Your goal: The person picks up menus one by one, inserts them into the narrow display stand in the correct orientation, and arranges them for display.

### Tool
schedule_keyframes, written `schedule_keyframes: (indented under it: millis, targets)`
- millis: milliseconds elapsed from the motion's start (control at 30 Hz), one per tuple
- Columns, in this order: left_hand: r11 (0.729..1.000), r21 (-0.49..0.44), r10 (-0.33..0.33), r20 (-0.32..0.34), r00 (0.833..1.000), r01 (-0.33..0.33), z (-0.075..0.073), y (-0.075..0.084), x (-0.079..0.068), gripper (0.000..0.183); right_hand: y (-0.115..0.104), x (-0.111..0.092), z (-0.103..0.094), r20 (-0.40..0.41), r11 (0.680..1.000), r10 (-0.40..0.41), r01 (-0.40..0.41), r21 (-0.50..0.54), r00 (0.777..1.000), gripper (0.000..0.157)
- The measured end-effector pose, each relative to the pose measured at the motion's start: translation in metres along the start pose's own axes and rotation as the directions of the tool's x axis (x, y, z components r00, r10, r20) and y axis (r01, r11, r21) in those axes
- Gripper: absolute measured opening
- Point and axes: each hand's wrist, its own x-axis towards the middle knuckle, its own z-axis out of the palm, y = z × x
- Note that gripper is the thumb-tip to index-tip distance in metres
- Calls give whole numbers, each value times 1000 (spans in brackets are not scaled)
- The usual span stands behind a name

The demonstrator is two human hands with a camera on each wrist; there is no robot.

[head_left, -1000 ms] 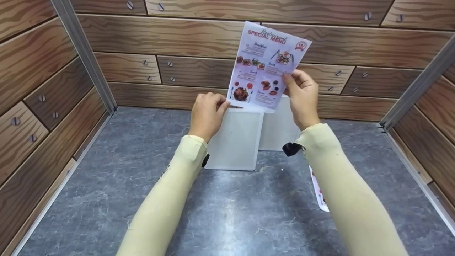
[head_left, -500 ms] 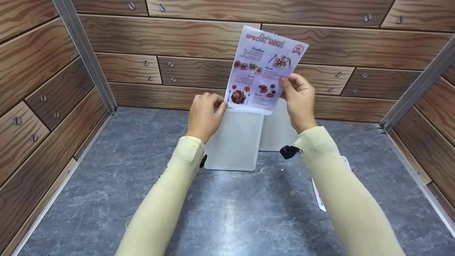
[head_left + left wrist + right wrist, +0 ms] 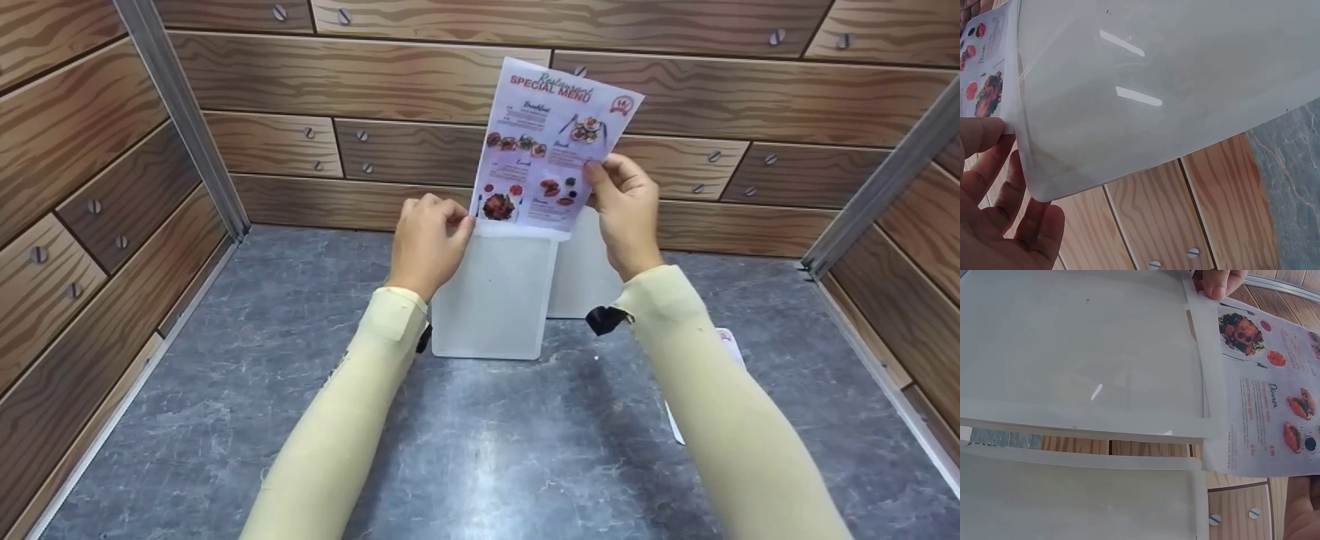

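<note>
A printed restaurant menu sheet (image 3: pixel 540 150) is held up, tilted, its lower edge at the top edge of a translucent, white-bordered sleeve (image 3: pixel 495 300). My right hand (image 3: pixel 628 214) pinches the menu by its right edge, thumb in front. At the lower left corner of the menu, my left hand (image 3: pixel 427 240) pinches it together with the sleeve's top edge; in the left wrist view the thumb lies over the menu and the fingers (image 3: pixel 1008 191) spread behind. The right wrist view shows the menu's bottom strip (image 3: pixel 1219 439) overlapping the sleeve's end, where a narrow gap shows.
A second similar sleeve (image 3: pixel 581 277) stands behind the first to the right, partly hidden by it. Another printed card with rounded corners (image 3: pixel 726 339) lies on the grey marbled table (image 3: pixel 480 450), mostly under my right forearm. Wood-patterned walls (image 3: pixel 412 75) enclose the back and sides.
The menu has come down and slightly left, its lower edge closer to the sleeve's top. Both hands have shifted a little left, keeping their grips. The sleeves stay about where they were.
</note>
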Motion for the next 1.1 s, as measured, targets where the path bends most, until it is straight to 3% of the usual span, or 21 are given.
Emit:
schedule_keyframes:
  millis: [400,767,1100]
  targets:
    - [999,15,-31,40,999,31,-3,-2,-1,22,1,-1,-1,32,998,46,-45,-39,998,13]
    - [998,-66,-17,-32,999,15,-1,0,3,20,0,-2,5,31,997,61,-59,-44,998,11]
    - [998,-51,-31,-14,999,31,-2,-5,0,20,6,-6,5,45,988,87,-81,-131,995,15]
